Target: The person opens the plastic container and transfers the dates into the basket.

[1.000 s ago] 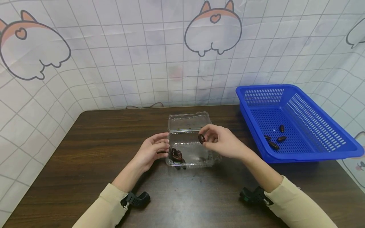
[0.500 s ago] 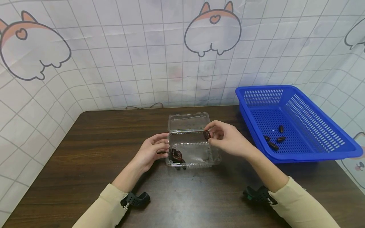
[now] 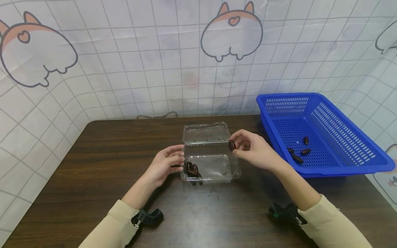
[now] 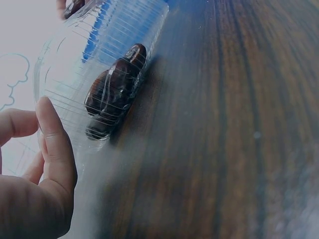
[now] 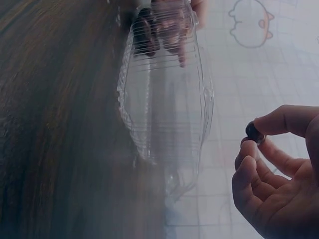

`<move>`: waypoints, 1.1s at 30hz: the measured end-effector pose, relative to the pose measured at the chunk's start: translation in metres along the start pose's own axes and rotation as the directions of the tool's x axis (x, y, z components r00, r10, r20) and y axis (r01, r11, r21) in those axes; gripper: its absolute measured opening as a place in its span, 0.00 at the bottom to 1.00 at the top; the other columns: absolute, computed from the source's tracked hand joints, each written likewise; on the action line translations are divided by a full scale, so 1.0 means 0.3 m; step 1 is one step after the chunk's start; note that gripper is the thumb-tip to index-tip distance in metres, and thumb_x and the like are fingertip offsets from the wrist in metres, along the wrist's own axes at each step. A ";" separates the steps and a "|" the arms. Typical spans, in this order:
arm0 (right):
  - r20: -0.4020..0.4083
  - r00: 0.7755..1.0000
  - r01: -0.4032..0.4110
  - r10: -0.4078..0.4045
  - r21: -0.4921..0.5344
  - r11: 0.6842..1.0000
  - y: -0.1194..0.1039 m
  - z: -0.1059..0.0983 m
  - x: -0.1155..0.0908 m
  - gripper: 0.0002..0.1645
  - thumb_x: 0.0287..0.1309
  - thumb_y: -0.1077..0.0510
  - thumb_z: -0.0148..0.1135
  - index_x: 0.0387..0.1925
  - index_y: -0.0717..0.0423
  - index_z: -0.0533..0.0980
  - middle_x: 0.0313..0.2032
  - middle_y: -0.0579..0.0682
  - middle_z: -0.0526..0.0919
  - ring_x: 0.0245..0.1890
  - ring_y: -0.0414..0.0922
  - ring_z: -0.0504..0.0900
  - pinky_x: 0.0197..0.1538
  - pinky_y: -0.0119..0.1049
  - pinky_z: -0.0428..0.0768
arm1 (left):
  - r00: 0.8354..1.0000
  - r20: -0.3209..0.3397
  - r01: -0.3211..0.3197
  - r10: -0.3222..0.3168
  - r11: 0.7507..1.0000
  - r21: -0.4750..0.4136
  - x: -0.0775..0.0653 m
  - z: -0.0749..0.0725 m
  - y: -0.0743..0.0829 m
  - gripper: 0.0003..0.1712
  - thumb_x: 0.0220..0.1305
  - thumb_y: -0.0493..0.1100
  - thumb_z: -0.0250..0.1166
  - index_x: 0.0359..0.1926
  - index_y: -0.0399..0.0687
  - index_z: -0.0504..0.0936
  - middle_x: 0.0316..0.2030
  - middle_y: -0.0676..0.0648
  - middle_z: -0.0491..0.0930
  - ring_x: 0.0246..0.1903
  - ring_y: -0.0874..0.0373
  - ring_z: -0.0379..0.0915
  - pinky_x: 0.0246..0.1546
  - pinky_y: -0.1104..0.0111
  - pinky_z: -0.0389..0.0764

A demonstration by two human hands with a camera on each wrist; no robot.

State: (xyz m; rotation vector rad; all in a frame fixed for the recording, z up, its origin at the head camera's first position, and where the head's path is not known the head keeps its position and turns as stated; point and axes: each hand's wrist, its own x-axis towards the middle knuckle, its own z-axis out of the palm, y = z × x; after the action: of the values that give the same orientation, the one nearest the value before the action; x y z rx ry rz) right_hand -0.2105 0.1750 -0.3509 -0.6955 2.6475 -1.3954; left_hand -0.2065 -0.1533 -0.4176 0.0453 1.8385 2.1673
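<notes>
A clear plastic clamshell box (image 3: 214, 165) lies on the table with its lid (image 3: 206, 132) folded back. Several dark brown dates (image 3: 193, 168) sit heaped at its left end, and they show through the wall in the left wrist view. At the box's left edge, my left hand (image 3: 162, 165) holds the rim with thumb and fingers. My right hand (image 3: 252, 150) pinches a single date (image 3: 232, 145) between thumb and fingertips, raised near the box's right back corner. In the right wrist view that date (image 5: 254, 132) shows small and dark at the fingertips.
To the right stands a blue plastic basket (image 3: 347, 168) with slotted sides. Several loose dates (image 3: 305, 151) lie on its floor. A patterned sheet (image 3: 139, 69) hangs behind the dark wooden table (image 3: 108, 155), and a thin cable (image 3: 158, 117) lies at the back edge.
My right hand has moved right and slightly up with the date, from over the box to its right edge. The left hand and the box have stayed put.
</notes>
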 end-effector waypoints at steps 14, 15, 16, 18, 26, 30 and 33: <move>-0.027 0.999 -0.017 0.017 -0.015 1.000 0.013 -0.048 -0.024 0.18 0.63 0.65 0.66 0.54 0.55 0.77 0.38 0.53 0.78 0.34 0.49 0.79 0.34 0.38 0.75 | 1.000 0.000 0.001 -0.001 1.000 -0.002 0.000 0.001 -0.001 0.29 0.72 0.29 0.60 0.72 0.35 0.68 0.46 0.43 0.77 0.34 0.60 0.77 0.34 0.69 0.85; -0.029 0.999 -0.016 0.015 -0.016 1.000 0.015 -0.052 -0.025 0.18 0.63 0.65 0.66 0.54 0.56 0.76 0.38 0.53 0.78 0.34 0.49 0.79 0.34 0.38 0.75 | 1.000 0.000 0.000 0.000 1.000 -0.002 0.000 0.001 -0.001 0.29 0.72 0.29 0.60 0.72 0.36 0.68 0.46 0.43 0.77 0.34 0.60 0.77 0.34 0.69 0.85; -0.032 0.999 -0.015 0.014 -0.015 1.000 0.018 -0.055 -0.027 0.18 0.63 0.65 0.66 0.54 0.56 0.76 0.38 0.53 0.78 0.34 0.49 0.79 0.34 0.37 0.75 | 1.000 0.000 0.001 -0.001 1.000 -0.002 0.000 0.001 -0.001 0.29 0.72 0.29 0.60 0.72 0.36 0.68 0.46 0.43 0.77 0.34 0.60 0.77 0.34 0.69 0.85; -0.037 0.999 -0.010 0.010 -0.013 1.000 0.021 -0.061 -0.030 0.18 0.63 0.65 0.66 0.54 0.56 0.76 0.38 0.53 0.78 0.35 0.49 0.79 0.35 0.37 0.76 | 1.000 -0.002 0.001 -0.001 1.000 0.000 0.000 0.000 -0.002 0.29 0.72 0.29 0.60 0.71 0.36 0.68 0.46 0.43 0.77 0.34 0.59 0.77 0.34 0.69 0.85; -0.046 0.999 -0.004 0.004 -0.008 1.000 0.017 -0.079 -0.046 0.18 0.64 0.64 0.66 0.55 0.57 0.76 0.39 0.54 0.78 0.37 0.49 0.80 0.37 0.36 0.78 | 1.000 -0.003 0.000 0.000 1.000 0.003 0.001 0.000 -0.003 0.29 0.72 0.29 0.60 0.71 0.36 0.68 0.46 0.43 0.77 0.33 0.59 0.77 0.34 0.69 0.85; -0.054 0.999 -0.005 0.005 -0.002 1.000 0.014 -0.093 -0.057 0.18 0.65 0.64 0.66 0.56 0.58 0.75 0.40 0.55 0.78 0.37 0.49 0.80 0.38 0.35 0.79 | 1.000 -0.001 -0.002 0.002 1.000 0.001 0.000 0.000 -0.004 0.29 0.72 0.29 0.60 0.71 0.36 0.68 0.46 0.43 0.77 0.33 0.59 0.77 0.34 0.69 0.85; -0.067 0.998 -0.007 0.006 -0.011 1.000 0.014 -0.105 -0.067 0.19 0.66 0.63 0.67 0.56 0.57 0.75 0.41 0.55 0.78 0.37 0.49 0.80 0.37 0.35 0.79 | 1.000 0.000 -0.003 0.003 1.000 -0.001 0.000 -0.001 -0.004 0.29 0.72 0.29 0.60 0.71 0.36 0.68 0.46 0.43 0.77 0.33 0.59 0.77 0.34 0.69 0.85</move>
State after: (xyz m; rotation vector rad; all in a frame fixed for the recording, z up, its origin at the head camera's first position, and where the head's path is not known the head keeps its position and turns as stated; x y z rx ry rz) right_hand -0.2024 0.2097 -0.3387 -0.6525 2.7071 -1.4281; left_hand -0.2065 -0.1533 -0.4187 0.0477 1.8385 2.1697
